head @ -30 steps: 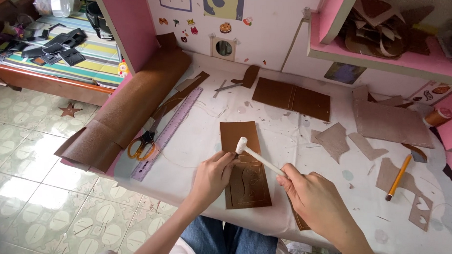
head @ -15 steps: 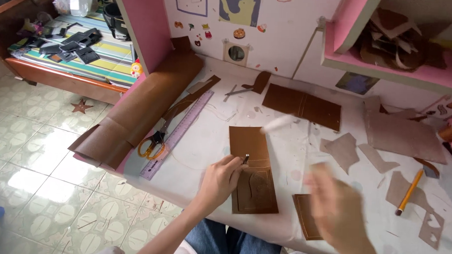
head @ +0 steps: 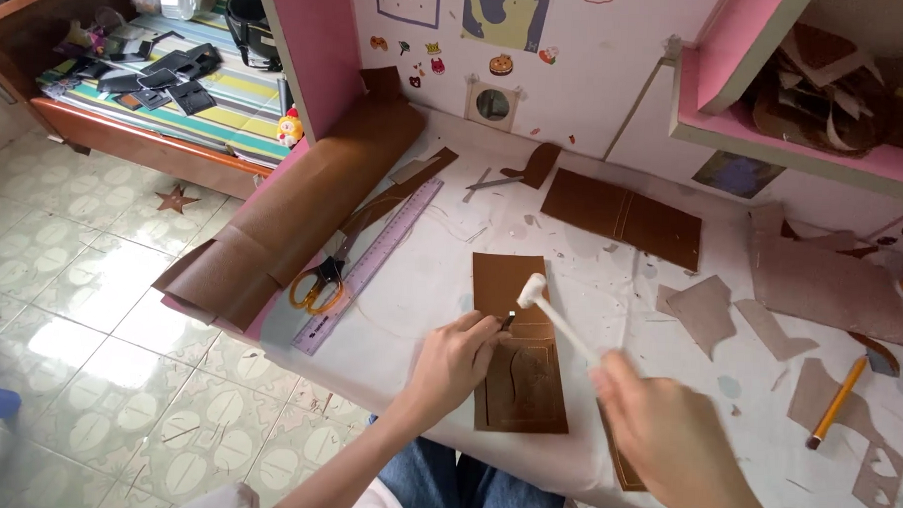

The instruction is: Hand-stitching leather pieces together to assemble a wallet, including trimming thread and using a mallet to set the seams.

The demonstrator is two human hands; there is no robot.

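your left hand [head: 455,361] pinches a small punch [head: 506,322] upright on the brown leather piece [head: 519,377], while your right hand [head: 665,432] grips the white mallet [head: 533,290] just above it.

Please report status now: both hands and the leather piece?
Left hand pins small punch on brown leather piece. Right hand swings white mallet, head above punch. Ruler and scissors lie aside, nothing blocking.

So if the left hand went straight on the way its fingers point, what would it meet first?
Probably the white mallet head, just beyond the small tool pinched in the left hand, over the brown leather piece. Depth is hard to judge from above.
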